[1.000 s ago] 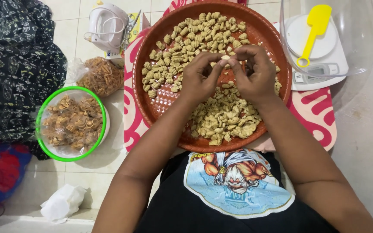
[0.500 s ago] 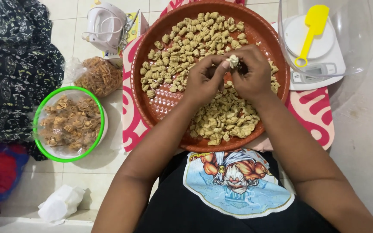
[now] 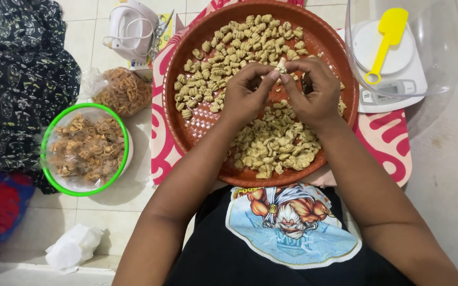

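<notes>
Since a moment ago both hands have lifted slightly, left hand (image 3: 245, 94) and right hand (image 3: 314, 90) pinching one small dough piece (image 3: 280, 65) between fingertips above a round brown tray (image 3: 186, 132) of pale shaped pieces, beside a green-rimmed bowl (image 3: 86, 149) of golden fried snacks.

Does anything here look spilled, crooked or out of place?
Nothing stands out. The pale dough pieces all lie inside the round brown tray, none on the floor. Both hands, left hand and right hand, pinch one small piece over it. The green-rimmed bowl sits upright beside the tray.
</notes>
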